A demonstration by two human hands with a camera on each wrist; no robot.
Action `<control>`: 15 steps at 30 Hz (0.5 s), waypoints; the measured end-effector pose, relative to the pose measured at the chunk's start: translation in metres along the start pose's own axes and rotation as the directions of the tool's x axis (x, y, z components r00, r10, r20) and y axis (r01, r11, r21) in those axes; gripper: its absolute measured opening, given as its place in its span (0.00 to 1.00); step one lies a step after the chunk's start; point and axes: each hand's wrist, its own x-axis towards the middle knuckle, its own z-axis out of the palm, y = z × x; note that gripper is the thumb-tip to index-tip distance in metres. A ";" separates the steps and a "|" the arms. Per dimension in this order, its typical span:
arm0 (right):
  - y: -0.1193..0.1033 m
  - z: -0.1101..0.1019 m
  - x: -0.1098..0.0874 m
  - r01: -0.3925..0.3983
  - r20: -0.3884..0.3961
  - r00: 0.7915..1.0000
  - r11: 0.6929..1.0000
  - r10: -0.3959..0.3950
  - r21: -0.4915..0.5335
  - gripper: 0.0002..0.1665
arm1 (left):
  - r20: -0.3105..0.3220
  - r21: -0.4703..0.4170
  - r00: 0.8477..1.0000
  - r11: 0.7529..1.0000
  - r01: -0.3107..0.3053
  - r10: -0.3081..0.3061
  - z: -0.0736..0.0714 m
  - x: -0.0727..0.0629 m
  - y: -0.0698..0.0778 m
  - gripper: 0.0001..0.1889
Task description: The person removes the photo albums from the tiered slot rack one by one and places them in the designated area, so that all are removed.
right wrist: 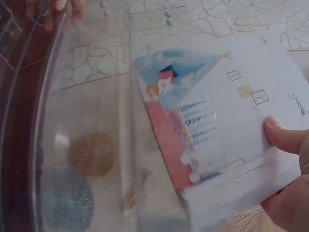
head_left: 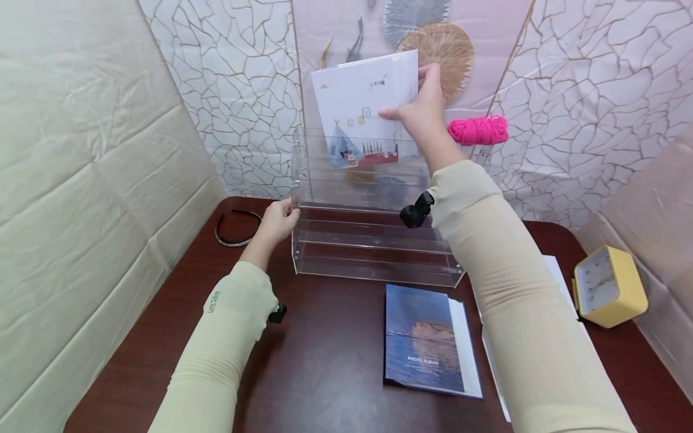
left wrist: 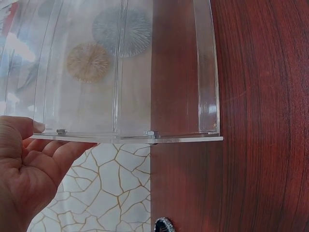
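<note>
Our right hand (head_left: 419, 111) pinching the white book (head_left: 363, 102) by its edge above the clear rack (head_left: 373, 252), left hand (head_left: 278, 221) curled around the rack's side wall, steadying it

Open desk in front, crowded at the right

Bare desk (head_left: 325, 349) lay left of the blue photo album (head_left: 425, 343); the clear acrylic rack (head_left: 373, 240) blocked the back, a yellow clock (head_left: 609, 285) the right edge.

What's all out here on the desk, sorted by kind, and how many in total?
Albums: 2, white album held by the right hand, blue album
Clear rack: 1, touched by the left hand
Pink yarn: 1
Yellow clock: 1
Headband: 1
Total: 6
</note>
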 end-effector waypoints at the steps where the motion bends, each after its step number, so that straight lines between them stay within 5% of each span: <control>1: -0.003 -0.001 0.001 -0.007 -0.004 1.000 1.000 0.007 -0.011 0.45 | 0.005 -0.006 1.000 1.000 0.001 -0.001 0.001 0.000 0.000 0.22; 5: -0.012 -0.006 0.004 0.003 -0.031 1.000 1.000 -0.002 0.024 0.38 | 0.005 -0.019 1.000 1.000 -0.007 0.007 0.003 0.000 0.001 0.22; 10: -0.019 -0.014 0.003 0.097 -0.064 0.994 0.979 -0.087 0.180 0.34 | 0.010 0.002 1.000 1.000 -0.002 0.002 0.003 -0.001 0.001 0.23; 15: -0.031 -0.024 0.000 0.209 -0.054 0.978 0.954 -0.202 0.215 0.34 | -0.010 0.013 1.000 1.000 -0.018 0.018 -0.001 -0.001 0.002 0.22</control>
